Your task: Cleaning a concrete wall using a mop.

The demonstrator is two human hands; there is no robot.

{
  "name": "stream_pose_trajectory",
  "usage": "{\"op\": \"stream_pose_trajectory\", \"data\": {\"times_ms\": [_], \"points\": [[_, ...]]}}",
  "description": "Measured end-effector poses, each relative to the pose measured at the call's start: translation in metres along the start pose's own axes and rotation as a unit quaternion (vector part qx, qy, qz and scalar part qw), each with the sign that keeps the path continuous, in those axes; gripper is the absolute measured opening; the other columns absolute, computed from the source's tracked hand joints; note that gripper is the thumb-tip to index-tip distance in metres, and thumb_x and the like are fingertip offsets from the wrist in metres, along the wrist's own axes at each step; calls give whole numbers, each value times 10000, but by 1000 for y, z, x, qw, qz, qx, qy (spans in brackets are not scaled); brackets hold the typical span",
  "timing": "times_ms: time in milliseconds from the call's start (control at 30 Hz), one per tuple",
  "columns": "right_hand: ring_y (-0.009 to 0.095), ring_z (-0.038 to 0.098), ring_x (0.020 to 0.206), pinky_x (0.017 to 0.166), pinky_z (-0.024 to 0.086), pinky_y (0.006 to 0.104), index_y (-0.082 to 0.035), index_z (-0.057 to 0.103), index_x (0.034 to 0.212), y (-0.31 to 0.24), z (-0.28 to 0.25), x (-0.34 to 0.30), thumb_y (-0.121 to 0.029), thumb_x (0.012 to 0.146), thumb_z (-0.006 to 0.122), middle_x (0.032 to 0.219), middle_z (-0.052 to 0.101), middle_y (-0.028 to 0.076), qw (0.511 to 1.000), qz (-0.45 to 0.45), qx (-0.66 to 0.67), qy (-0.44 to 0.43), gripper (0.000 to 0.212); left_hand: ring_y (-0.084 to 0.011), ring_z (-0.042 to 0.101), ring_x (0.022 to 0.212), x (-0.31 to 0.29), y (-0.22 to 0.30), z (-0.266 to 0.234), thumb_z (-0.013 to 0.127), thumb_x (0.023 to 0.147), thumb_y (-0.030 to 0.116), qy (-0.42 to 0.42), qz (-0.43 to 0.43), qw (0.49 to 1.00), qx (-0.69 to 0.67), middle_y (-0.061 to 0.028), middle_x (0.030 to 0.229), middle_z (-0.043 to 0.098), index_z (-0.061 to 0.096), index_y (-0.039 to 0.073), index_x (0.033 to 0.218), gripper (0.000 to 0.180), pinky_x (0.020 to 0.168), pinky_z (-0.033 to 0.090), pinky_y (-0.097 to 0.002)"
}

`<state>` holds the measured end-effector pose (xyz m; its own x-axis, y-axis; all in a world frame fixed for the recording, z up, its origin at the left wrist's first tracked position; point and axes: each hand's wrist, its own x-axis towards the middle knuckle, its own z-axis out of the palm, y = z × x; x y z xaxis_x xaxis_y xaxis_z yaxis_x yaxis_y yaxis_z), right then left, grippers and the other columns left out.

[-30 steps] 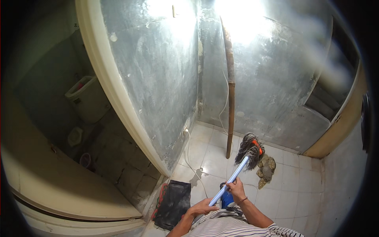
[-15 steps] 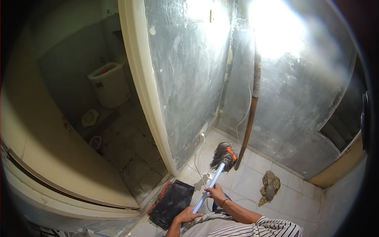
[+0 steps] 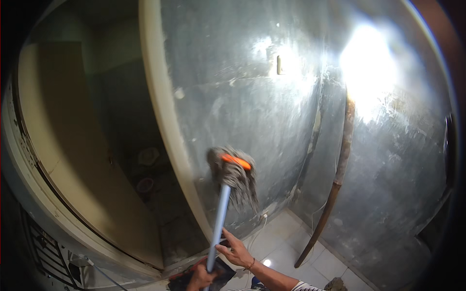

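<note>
A mop (image 3: 222, 220) with a pale blue handle, an orange clamp and shaggy grey strands is raised, its head (image 3: 238, 177) in front of the grey wall beside the door frame. I cannot tell whether the strands touch the wall. My left hand (image 3: 200, 277) is closed round the lower part of the handle, near the bottom edge of the view. Higher up, my right hand (image 3: 237, 252) holds the handle loosely from the right side, thumb and fingertips against it. A dark mat (image 3: 224, 275) lies on the floor, partly behind my hands.
A bamboo pole (image 3: 335, 191) leans against the far wall (image 3: 388, 160). The doorway with a cream frame (image 3: 162, 97) opens into a dark toilet room at left. A white cable (image 3: 264, 218) runs along the wall's foot. A bunched rag (image 3: 335, 283) lies on the tiles.
The mop head has gone up from the floor tiles to in front of the wall, and to the left. Both hands have moved left and lower in view. The view itself has tilted upward.
</note>
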<state>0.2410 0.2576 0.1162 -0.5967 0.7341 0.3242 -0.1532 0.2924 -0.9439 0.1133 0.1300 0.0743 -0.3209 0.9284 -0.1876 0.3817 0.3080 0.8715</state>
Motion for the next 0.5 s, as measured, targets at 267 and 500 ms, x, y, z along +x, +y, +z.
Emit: {"op": "stream_pose_trajectory", "data": {"times_ms": [267, 500], "points": [[273, 519, 1054, 916, 403, 361, -11, 263, 1336, -7, -94, -13, -289, 809, 614, 1159, 523, 165, 963, 67, 18, -261, 692, -40, 388, 386, 46, 178, 0, 660, 793, 186, 126, 159, 939, -278, 21, 533, 446, 455, 79, 776, 232, 346, 316, -208], [238, 387, 1196, 992, 319, 361, -5, 191, 1359, 48, -96, -41, -334, 787, 654, 1248, 420, 185, 940, 7, 51, -336, 807, -40, 362, 363, 111, 320, -43, 588, 851, 296, 176, 323, 910, -194, 25, 510, 393, 447, 59, 799, 281, 331, 299, -197]]}}
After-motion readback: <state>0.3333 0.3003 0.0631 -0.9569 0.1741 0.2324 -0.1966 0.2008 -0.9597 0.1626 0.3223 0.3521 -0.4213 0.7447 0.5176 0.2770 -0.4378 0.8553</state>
